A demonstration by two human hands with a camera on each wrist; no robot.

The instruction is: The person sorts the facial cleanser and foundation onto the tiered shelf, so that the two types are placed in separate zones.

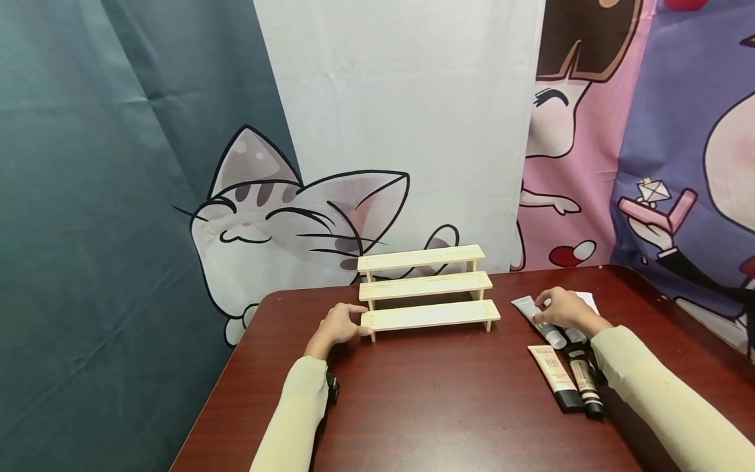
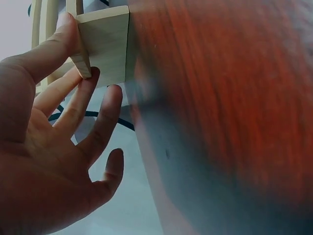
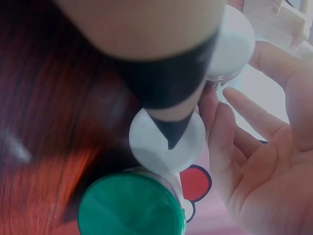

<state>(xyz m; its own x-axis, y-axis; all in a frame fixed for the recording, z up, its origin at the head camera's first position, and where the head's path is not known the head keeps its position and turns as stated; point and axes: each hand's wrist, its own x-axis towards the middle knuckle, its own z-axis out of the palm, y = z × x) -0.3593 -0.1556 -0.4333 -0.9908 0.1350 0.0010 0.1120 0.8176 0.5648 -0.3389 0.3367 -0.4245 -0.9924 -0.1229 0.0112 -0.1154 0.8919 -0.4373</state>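
The left hand [image 1: 339, 322] pinches the left end of the lowest board on a three-tier wooden stand [image 1: 429, 316] on the table [image 1: 425, 400]. To the stand's right, the right hand [image 1: 566, 309] pinches a white-capped grey tube [image 1: 545, 328]. Nearer the person lie a black-capped BB tube [image 1: 553, 372] and a slimmer tube [image 1: 584, 381], both capped, contents hidden. The right wrist view also shows a green-lidded container [image 3: 129, 205], perhaps another tube.
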